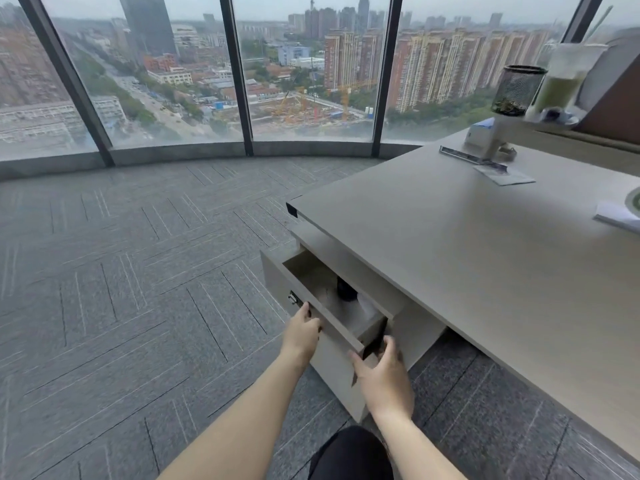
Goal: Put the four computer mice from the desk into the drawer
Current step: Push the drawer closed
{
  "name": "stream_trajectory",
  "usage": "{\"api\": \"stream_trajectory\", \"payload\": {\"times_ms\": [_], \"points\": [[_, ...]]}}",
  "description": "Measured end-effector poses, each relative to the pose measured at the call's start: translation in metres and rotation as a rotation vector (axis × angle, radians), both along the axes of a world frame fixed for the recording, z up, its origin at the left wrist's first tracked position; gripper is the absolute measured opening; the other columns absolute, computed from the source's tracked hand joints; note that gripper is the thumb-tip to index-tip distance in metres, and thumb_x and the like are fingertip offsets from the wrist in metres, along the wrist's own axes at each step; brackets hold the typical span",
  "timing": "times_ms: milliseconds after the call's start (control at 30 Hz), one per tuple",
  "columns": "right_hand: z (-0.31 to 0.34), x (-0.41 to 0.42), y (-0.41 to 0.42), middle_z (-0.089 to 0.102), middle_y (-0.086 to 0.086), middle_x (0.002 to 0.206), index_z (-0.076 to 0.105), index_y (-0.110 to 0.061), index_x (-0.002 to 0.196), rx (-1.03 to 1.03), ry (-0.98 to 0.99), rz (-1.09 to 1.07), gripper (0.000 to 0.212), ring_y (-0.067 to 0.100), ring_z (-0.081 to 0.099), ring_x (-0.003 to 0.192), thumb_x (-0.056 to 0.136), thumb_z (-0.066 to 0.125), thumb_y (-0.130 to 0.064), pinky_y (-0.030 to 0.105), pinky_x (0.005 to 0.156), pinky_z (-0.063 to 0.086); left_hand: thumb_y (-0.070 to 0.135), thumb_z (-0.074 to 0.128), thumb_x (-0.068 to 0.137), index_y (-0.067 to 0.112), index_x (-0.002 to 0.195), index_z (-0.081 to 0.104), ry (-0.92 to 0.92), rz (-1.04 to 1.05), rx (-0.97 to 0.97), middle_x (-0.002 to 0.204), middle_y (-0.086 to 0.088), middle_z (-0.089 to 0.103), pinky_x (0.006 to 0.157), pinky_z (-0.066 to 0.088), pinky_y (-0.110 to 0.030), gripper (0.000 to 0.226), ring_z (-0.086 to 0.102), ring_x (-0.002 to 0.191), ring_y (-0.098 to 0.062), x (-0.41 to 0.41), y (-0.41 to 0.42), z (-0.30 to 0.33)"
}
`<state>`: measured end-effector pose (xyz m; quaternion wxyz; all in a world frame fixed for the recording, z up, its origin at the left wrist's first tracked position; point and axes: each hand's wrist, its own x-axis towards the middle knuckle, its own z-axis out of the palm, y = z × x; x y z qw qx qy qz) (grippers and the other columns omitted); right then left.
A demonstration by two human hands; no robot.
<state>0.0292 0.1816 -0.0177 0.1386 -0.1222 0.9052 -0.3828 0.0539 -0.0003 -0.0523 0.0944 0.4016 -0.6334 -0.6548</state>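
The top drawer (313, 299) of the beige cabinet under the desk (467, 244) stands partly open. Inside it I see a black mouse (346, 289) and, beside it, a pale object (367, 306) that may be a white mouse; the rest of the inside is hidden under the desk. My left hand (302, 332) rests on the drawer's front panel, fingers curled over its top edge. My right hand (382, 370) sits at the drawer's near corner, fingers spread against the front. No mouse lies on the visible desk top.
At the desk's far end stand a black mesh pen cup (519, 90), a plastic cup with a green drink (562, 79), a blue-white box (479, 133), a ruler (471, 159) and papers (504, 174). Grey carpet (138, 289) spreads left toward the windows. My dark-clad knee (349, 455) is below.
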Motion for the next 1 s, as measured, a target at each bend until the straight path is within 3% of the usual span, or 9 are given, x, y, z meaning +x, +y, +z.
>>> {"api": "stream_trajectory", "payload": {"times_ms": [133, 300, 433, 500, 633, 700, 867, 1000], "points": [[-0.006, -0.023, 0.000, 0.045, 0.010, 0.145, 0.025, -0.018, 0.147, -0.050, -0.045, -0.064, 0.088, 0.031, 0.051, 0.126, 0.081, 0.060, -0.065, 0.045, 0.085, 0.051, 0.017, 0.047, 0.078, 0.021, 0.147, 0.037, 0.028, -0.002, 0.038, 0.143, -0.005, 0.054, 0.108, 0.042, -0.045, 0.070, 0.055, 0.126, -0.027, -0.020, 0.018, 0.034], [-0.010, -0.047, -0.001, 0.046, 0.011, 0.147, 0.028, -0.018, 0.147, -0.089, -0.061, -0.122, 0.087, 0.033, 0.054, 0.124, 0.081, 0.060, -0.065, 0.044, 0.085, 0.052, 0.013, 0.047, 0.077, 0.016, 0.149, 0.036, 0.049, 0.004, 0.109, 0.145, -0.010, 0.052, 0.087, 0.045, -0.030, 0.073, 0.059, 0.119, -0.024, -0.044, 0.024, 0.037], [-0.011, -0.060, -0.003, 0.052, 0.011, 0.143, 0.032, -0.017, 0.147, -0.124, -0.068, -0.153, 0.083, 0.033, 0.056, 0.123, 0.083, 0.060, -0.062, 0.044, 0.087, 0.051, 0.003, 0.044, 0.090, 0.012, 0.149, 0.035, 0.077, 0.022, 0.172, 0.148, -0.011, 0.047, 0.094, 0.044, -0.031, 0.060, 0.055, 0.125, -0.026, -0.057, 0.028, 0.038], [-0.011, -0.064, -0.003, 0.059, 0.007, 0.138, 0.038, -0.020, 0.142, -0.155, -0.069, -0.170, 0.076, 0.031, 0.059, 0.119, 0.083, 0.061, -0.061, 0.043, 0.085, 0.053, 0.002, 0.044, 0.090, 0.012, 0.149, 0.035, 0.083, 0.009, 0.185, 0.150, -0.010, 0.044, 0.097, 0.044, -0.031, 0.060, 0.054, 0.126, -0.025, -0.062, 0.029, 0.038], [-0.008, -0.071, 0.000, 0.069, -0.001, 0.112, 0.048, -0.031, 0.112, -0.205, -0.080, -0.167, 0.038, 0.028, 0.067, 0.104, 0.085, 0.066, -0.050, 0.041, 0.078, 0.054, -0.001, 0.044, 0.088, 0.015, 0.148, 0.037, 0.090, 0.015, 0.190, 0.149, -0.012, 0.046, 0.094, 0.044, -0.030, 0.062, 0.057, 0.118, -0.022, -0.070, 0.028, 0.036], [-0.006, -0.072, 0.000, 0.068, -0.003, 0.105, 0.048, -0.032, 0.107, -0.218, -0.091, -0.173, 0.034, 0.027, 0.068, 0.101, 0.085, 0.068, -0.048, 0.041, 0.078, 0.054, -0.003, 0.041, 0.087, 0.016, 0.148, 0.037, 0.081, 0.006, 0.195, 0.150, -0.011, 0.045, 0.092, 0.045, -0.028, 0.064, 0.058, 0.122, -0.022, -0.071, 0.027, 0.034], [-0.002, -0.071, -0.001, 0.070, 0.004, 0.118, 0.050, -0.027, 0.112, -0.215, -0.098, -0.173, 0.039, 0.028, 0.067, 0.104, 0.085, 0.068, -0.049, 0.045, 0.082, 0.055, -0.005, 0.040, 0.088, 0.016, 0.149, 0.035, 0.094, -0.013, 0.191, 0.154, -0.007, 0.040, 0.099, 0.044, -0.031, 0.064, 0.056, 0.127, -0.023, -0.069, 0.027, 0.036], [0.004, -0.071, 0.001, 0.065, 0.012, 0.128, 0.041, -0.015, 0.139, -0.099, -0.155, -0.156, 0.068, 0.034, 0.062, 0.115, 0.085, 0.067, -0.048, 0.044, 0.087, 0.053, 0.000, 0.044, 0.089, 0.015, 0.146, 0.039, 0.075, -0.037, 0.157, 0.146, -0.011, 0.048, 0.106, 0.044, -0.037, 0.060, 0.055, 0.125, -0.026, -0.064, 0.027, 0.042]]}}
